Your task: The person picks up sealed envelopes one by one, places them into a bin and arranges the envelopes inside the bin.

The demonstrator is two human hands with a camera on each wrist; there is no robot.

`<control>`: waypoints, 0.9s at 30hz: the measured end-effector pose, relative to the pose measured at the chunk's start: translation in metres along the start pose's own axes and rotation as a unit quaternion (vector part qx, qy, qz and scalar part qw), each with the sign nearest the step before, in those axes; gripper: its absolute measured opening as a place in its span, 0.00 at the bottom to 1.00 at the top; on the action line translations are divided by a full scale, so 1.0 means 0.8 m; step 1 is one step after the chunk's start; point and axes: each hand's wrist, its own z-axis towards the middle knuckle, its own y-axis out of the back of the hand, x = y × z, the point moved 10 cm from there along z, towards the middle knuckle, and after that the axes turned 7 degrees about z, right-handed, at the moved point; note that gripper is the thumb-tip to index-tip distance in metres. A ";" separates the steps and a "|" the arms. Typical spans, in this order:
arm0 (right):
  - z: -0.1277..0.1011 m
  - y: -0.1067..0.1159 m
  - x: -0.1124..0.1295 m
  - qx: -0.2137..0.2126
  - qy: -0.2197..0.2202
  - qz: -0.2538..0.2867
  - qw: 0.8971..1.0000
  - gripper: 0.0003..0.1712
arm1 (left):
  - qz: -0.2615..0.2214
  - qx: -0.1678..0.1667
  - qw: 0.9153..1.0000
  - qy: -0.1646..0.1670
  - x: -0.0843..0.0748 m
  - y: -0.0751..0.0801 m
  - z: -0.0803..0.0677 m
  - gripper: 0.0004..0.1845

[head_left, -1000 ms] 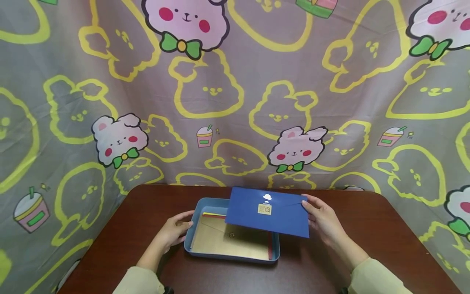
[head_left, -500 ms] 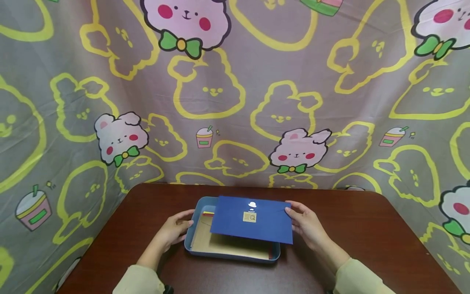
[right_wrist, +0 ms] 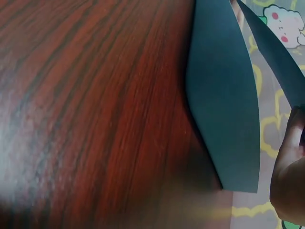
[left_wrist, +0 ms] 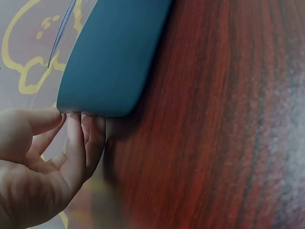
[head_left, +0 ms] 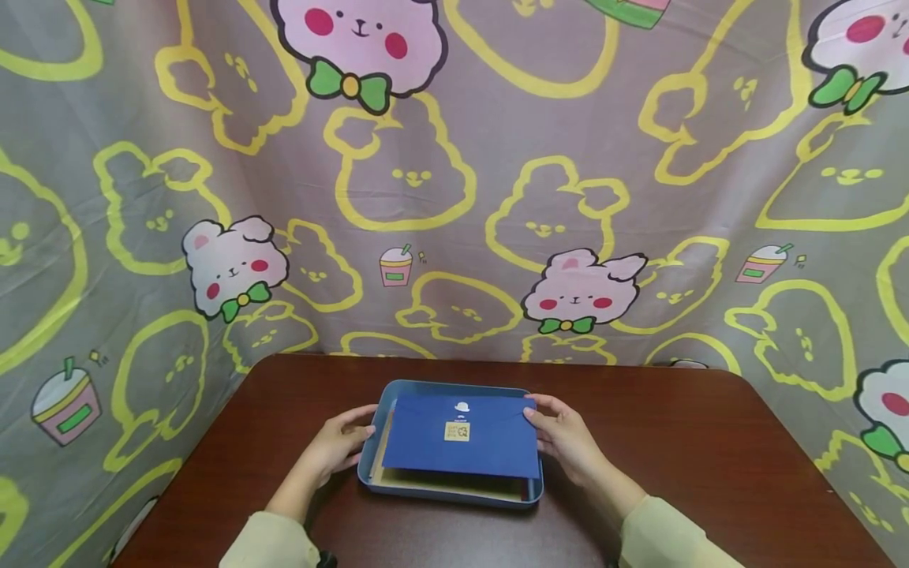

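Note:
A blue envelope (head_left: 422, 451) with a white hat print and a small gold label hangs over the blue tray (head_left: 454, 498), nearly level. My right hand (head_left: 571, 442) pinches the envelope's right edge, thumb on top. Beneath it, a gold envelope (head_left: 443, 482) shows along the tray's front and left; the blue one hides most of it. At the tray's left end, my left hand (head_left: 334, 448) holds the rim. The left wrist view shows thumb and fingertips (left_wrist: 76, 124) at the tray's end wall. In the right wrist view, the envelope (right_wrist: 274, 55) slants above the tray wall (right_wrist: 224, 95).
The tray stands on a dark red-brown wooden table (head_left: 682, 450) with rounded far corners. Behind the table and along its sides hangs a grey cloth (head_left: 454, 315) printed with yellow outlines and pink rabbits.
My right hand has carried the blue envelope left and slightly down, from overhanging the tray's right side to over the tray. My left hand has stayed at the tray's left end.

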 end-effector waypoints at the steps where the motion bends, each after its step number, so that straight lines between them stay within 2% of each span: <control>1: 0.000 -0.002 -0.001 0.002 0.000 -0.002 1.000 0.26 | 0.000 0.001 1.000 0.001 0.000 0.000 0.000 0.23; 9: 0.002 -0.011 -0.006 0.006 0.003 -0.019 1.000 0.27 | 0.015 -0.002 1.000 0.007 0.000 0.002 -0.001 0.23; 16: 0.003 -0.002 0.006 0.006 0.025 -0.107 0.994 0.27 | 0.014 -0.005 1.000 0.007 0.002 0.000 0.001 0.23; 19: 0.003 0.001 0.010 0.013 0.030 -0.129 0.991 0.26 | 0.010 -0.003 1.000 0.005 0.002 -0.001 0.002 0.23; 23: 0.003 0.004 0.015 0.026 0.054 -0.179 0.982 0.23 | 0.006 -0.001 1.000 0.001 0.002 -0.001 0.002 0.23; 27: 0.000 0.003 0.022 0.029 0.086 -0.243 0.966 0.24 | 0.010 -0.002 1.000 -0.001 0.002 -0.001 0.001 0.23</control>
